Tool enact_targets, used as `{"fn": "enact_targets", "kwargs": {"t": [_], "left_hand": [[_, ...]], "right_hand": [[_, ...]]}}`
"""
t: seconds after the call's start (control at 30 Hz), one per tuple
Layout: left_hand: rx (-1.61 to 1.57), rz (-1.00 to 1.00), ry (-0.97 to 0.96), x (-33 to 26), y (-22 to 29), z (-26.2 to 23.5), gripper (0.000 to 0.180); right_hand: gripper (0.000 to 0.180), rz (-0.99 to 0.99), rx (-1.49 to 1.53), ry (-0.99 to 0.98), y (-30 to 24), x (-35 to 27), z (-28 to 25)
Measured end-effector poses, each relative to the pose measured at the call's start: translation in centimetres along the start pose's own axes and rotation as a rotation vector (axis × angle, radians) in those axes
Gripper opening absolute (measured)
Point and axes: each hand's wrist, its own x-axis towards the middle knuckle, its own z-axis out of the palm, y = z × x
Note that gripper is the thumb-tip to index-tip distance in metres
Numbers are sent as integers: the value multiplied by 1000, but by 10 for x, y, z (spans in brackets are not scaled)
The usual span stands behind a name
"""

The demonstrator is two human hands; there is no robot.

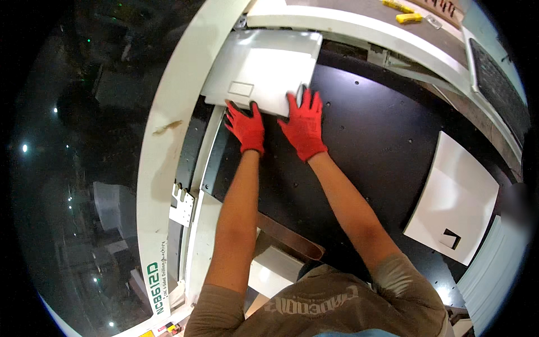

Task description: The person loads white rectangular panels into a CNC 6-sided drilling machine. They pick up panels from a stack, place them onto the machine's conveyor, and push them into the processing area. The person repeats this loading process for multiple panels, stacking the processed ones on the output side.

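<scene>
A white rectangular panel [264, 70] with a small rectangular outline near its front edge lies at the far left corner of a black machine bed [359, 146]. Both my hands wear red gloves and press flat on the panel's near edge. My left hand [245, 126] rests at the panel's lower left corner, fingers spread. Fingers apart, my right hand [304, 123] lies on the lower right part of that edge. Neither hand grips anything.
A second white panel [455, 196] with a small black cut-out lies on the bed at the right. A curved white machine frame [168, 140] runs along the left. Yellow tools [408, 17] sit on a bench at the top. A dark keyboard-like grid [497, 84] is far right.
</scene>
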Motion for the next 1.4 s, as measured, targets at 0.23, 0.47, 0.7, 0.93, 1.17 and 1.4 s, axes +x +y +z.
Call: {"fn": "enact_targets", "kwargs": {"t": [0.23,0.47,0.7,0.93,1.17,1.4], "left_hand": [[-2,62,2,57,-27,19,108],[24,84,36,61,-30,21,112],[-58,99,2,60,-35,17,113],[3,92,11,65,-37,22,119],[-26,179,-43,34,-23,8,118],[-91,218,-87,32,-21,-2,119]], "right_hand": [[110,104,-128,-7,-36,29,41],[109,92,-96,-17,-37,35,47],[109,149,-78,18,-40,36,47],[106,143,-46,31,-42,40,55],[99,140,-41,73,-46,43,55],[98,136,-121,47,-48,44,57]]}}
